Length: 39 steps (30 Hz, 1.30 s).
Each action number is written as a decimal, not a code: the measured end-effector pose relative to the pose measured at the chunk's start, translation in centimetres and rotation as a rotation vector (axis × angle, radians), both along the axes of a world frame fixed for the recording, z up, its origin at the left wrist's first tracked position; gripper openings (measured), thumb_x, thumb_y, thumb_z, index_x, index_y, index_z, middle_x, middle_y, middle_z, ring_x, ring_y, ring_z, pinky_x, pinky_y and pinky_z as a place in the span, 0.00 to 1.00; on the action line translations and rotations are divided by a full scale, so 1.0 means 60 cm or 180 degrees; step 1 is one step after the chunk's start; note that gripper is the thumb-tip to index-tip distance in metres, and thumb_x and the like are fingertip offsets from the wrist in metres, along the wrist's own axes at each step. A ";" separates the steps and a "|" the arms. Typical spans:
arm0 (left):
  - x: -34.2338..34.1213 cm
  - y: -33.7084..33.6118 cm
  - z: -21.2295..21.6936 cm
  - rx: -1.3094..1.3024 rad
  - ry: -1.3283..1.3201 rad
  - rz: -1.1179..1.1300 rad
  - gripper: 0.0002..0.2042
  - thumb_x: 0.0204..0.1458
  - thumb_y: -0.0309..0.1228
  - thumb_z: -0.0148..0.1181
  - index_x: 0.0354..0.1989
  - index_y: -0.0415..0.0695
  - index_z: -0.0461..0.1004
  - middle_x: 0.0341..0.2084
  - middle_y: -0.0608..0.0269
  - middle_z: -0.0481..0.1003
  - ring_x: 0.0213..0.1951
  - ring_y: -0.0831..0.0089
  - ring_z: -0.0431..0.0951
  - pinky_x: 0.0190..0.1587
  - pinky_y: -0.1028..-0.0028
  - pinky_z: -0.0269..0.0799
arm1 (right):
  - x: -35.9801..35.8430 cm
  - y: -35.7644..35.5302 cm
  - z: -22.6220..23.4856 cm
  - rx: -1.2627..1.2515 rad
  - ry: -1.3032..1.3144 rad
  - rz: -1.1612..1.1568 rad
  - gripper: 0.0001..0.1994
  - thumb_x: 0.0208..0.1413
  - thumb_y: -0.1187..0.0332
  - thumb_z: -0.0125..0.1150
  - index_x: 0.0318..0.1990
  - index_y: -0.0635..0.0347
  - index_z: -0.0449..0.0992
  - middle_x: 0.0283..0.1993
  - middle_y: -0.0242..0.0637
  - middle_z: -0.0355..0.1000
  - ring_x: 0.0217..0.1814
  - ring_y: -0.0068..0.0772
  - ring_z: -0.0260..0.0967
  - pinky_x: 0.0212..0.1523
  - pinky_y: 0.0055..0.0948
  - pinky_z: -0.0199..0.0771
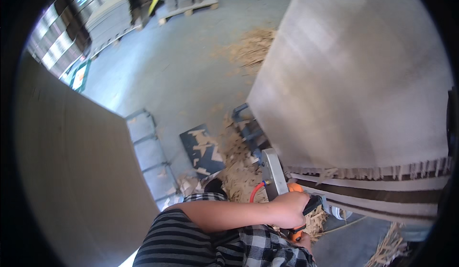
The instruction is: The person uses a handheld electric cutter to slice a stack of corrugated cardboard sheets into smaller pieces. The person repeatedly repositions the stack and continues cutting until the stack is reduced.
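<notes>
My left hand (291,208), reaching across from a striped sleeve, is closed around the black handle of a grey-and-orange hand tool with a red hose (275,172). Lower down, my right hand (304,241) is partly hidden, its fingers against an orange part of the same tool. The tool's long grey head points up beside the lower corner of a tall stack of pale board sheets (354,80). Ragged strips hang in a row along a layer near the stack's bottom. A white ringed cylinder (339,213) shows right of the tool, under the stack's edge.
Brown cardboard scraps (239,171) litter the floor, with another pile (258,47) farther off. A dark panel (202,150) lies among scraps. A large board stack (81,166) stands at left beside a grey metal frame (150,152). Loaded pallets (186,11) stand behind.
</notes>
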State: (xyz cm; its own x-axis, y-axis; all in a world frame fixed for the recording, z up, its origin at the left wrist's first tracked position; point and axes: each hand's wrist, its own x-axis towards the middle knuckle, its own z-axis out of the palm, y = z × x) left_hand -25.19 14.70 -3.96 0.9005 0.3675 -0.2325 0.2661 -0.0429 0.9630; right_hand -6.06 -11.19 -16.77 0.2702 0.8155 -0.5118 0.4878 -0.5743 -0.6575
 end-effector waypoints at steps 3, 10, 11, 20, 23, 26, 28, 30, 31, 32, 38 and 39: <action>0.003 -0.015 -0.049 -0.0350 0.0215 0.0226 0.15 0.35 0.27 0.59 0.32 0.32 0.69 0.30 0.43 0.73 0.38 0.50 0.74 0.39 0.62 0.70 | 0.024 0.004 -0.025 -0.0239 0.0181 0.0238 0.12 0.33 0.74 0.67 0.23 0.64 0.67 0.15 0.34 0.64 0.17 0.22 0.61 0.21 0.27 0.60; -0.042 -0.022 -0.076 -0.0615 0.0334 0.0644 0.16 0.36 0.26 0.57 0.37 0.36 0.67 0.27 0.48 0.73 0.35 0.52 0.74 0.37 0.63 0.68 | -0.053 0.090 0.006 -0.0361 0.1183 -0.0363 0.12 0.35 0.81 0.61 0.32 0.67 0.72 0.31 0.34 0.73 0.33 0.23 0.69 0.34 0.25 0.68; -0.042 -0.021 -0.078 -0.0592 0.0304 0.0701 0.16 0.36 0.26 0.57 0.36 0.36 0.67 0.27 0.48 0.73 0.35 0.52 0.74 0.36 0.63 0.68 | -0.036 0.089 -0.005 -0.0377 0.0977 -0.0029 0.11 0.36 0.81 0.60 0.32 0.67 0.72 0.31 0.34 0.73 0.33 0.23 0.69 0.34 0.25 0.68; -0.121 0.040 -0.042 -0.1006 0.0271 0.0632 0.21 0.39 0.26 0.57 0.46 0.35 0.66 0.19 0.58 0.71 0.19 0.71 0.73 0.23 0.73 0.69 | -0.060 0.146 0.020 -0.1241 0.1102 0.0133 0.22 0.39 0.73 0.66 0.46 0.65 0.70 0.36 0.37 0.73 0.37 0.27 0.69 0.41 0.26 0.69; -0.160 0.065 -0.040 -0.1438 0.0269 0.0839 0.20 0.42 0.25 0.56 0.46 0.35 0.65 0.16 0.65 0.68 0.14 0.79 0.69 0.17 0.78 0.65 | -0.059 0.240 0.105 -0.0093 0.0096 0.0512 0.28 0.39 0.67 0.69 0.51 0.62 0.69 0.45 0.37 0.71 0.47 0.27 0.67 0.46 0.28 0.68; -0.215 0.093 -0.030 -0.1639 0.0330 0.1035 0.18 0.42 0.26 0.58 0.43 0.34 0.65 0.16 0.66 0.69 0.14 0.80 0.68 0.16 0.78 0.64 | -0.027 0.339 0.232 0.1186 -0.1133 -0.0395 0.28 0.38 0.68 0.68 0.51 0.65 0.69 0.50 0.46 0.68 0.52 0.37 0.66 0.51 0.36 0.66; -0.256 0.103 -0.034 -0.1590 0.0362 0.1316 0.17 0.42 0.26 0.58 0.42 0.34 0.66 0.16 0.66 0.69 0.14 0.80 0.68 0.15 0.79 0.62 | -0.024 0.427 0.336 0.2208 -0.2163 -0.0417 0.28 0.41 0.74 0.64 0.54 0.64 0.66 0.56 0.49 0.64 0.59 0.42 0.61 0.58 0.37 0.59; -0.299 0.119 -0.035 -0.1751 0.0588 0.1581 0.17 0.42 0.25 0.58 0.42 0.35 0.66 0.16 0.65 0.69 0.13 0.80 0.68 0.13 0.80 0.60 | -0.011 0.496 0.424 0.2899 -0.3645 0.0022 0.30 0.44 0.75 0.60 0.59 0.60 0.62 0.59 0.50 0.61 0.63 0.50 0.55 0.63 0.43 0.54; -0.323 0.120 -0.048 -0.1797 0.0567 0.1790 0.16 0.42 0.24 0.58 0.41 0.35 0.67 0.15 0.65 0.69 0.13 0.80 0.69 0.13 0.80 0.59 | -0.013 0.527 0.456 0.2720 -0.3986 -0.0272 0.33 0.44 0.71 0.61 0.61 0.50 0.59 0.64 0.48 0.53 0.66 0.51 0.51 0.64 0.47 0.51; -0.350 0.120 -0.067 -0.1844 0.0493 0.1971 0.15 0.41 0.23 0.57 0.41 0.36 0.67 0.15 0.66 0.69 0.13 0.80 0.68 0.13 0.80 0.59 | 0.005 0.549 0.482 0.2563 -0.4763 -0.0224 0.35 0.44 0.68 0.62 0.62 0.46 0.57 0.66 0.46 0.49 0.67 0.51 0.47 0.64 0.49 0.50; -0.499 0.133 -0.062 -0.1880 0.0169 0.2799 0.10 0.37 0.18 0.55 0.31 0.34 0.66 0.10 0.65 0.67 0.10 0.78 0.67 0.12 0.80 0.59 | 0.019 0.596 0.460 0.1274 -0.6588 -0.0411 0.39 0.47 0.50 0.59 0.66 0.36 0.47 0.70 0.36 0.40 0.70 0.50 0.37 0.61 0.57 0.46; -0.516 0.132 -0.047 -0.1952 0.0261 0.2974 0.10 0.37 0.18 0.55 0.31 0.34 0.66 0.12 0.64 0.67 0.10 0.78 0.67 0.12 0.79 0.60 | 0.027 0.597 0.449 0.1389 -0.6633 -0.0402 0.39 0.48 0.45 0.55 0.67 0.37 0.46 0.70 0.36 0.40 0.70 0.52 0.36 0.61 0.59 0.44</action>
